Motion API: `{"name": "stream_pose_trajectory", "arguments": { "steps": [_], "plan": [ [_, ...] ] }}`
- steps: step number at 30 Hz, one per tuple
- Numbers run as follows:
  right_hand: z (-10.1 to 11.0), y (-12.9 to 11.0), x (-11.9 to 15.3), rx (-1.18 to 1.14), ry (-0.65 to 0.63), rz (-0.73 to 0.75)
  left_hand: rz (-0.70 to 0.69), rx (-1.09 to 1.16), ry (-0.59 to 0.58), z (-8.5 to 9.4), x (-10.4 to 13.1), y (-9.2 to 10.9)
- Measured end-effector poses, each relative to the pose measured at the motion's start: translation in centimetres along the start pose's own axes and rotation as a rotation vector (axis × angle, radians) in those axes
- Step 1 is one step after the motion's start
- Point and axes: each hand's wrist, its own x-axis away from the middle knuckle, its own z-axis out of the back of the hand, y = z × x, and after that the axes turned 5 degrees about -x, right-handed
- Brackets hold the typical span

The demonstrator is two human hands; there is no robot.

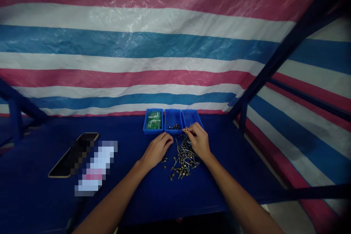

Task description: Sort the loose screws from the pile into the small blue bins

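A loose pile of screws (184,159), with thin shiny shanks and brassy ends, lies on the blue table. Over the pile's upper right, my right hand (200,142) pinches a small brassy-ended screw (185,129) between thumb and forefinger, near the front of the bins. My left hand (157,150) rests left of the pile with fingertips pressed together; whatever they hold, if anything, is too small to see. The middle blue bin (172,116) has several small dark metal parts (174,127) at its front. My right hand partly covers the right blue bin (190,117).
Left of these, another blue bin (153,131) holds green pieces in clear plastic. A phone (64,159) and a pixelated, bright-screened device (95,168) lie on the blue table (131,197) at left. Dark blue frame bars (253,84) and striped sheeting (137,47) enclose the table.
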Motion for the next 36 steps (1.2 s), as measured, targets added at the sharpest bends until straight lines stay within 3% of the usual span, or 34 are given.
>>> {"name": "stream_pose_trajectory", "arguments": {
  "steps": [12,23,36],
  "plan": [
    [0.0,-0.4,-0.4,-0.089,0.019,-0.031,-0.02,0.011,0.01,-0.7,0.1,-0.9],
    [-0.4,0.7,-0.1,-0.017,0.09,-0.169,-0.035,0.002,-0.005,-0.3,-0.1,-0.4],
    [-0.4,0.4,0.0,0.021,-0.001,-0.12,-0.026,0.025,-0.004,-0.5,0.0,-0.5]
  ]
}}
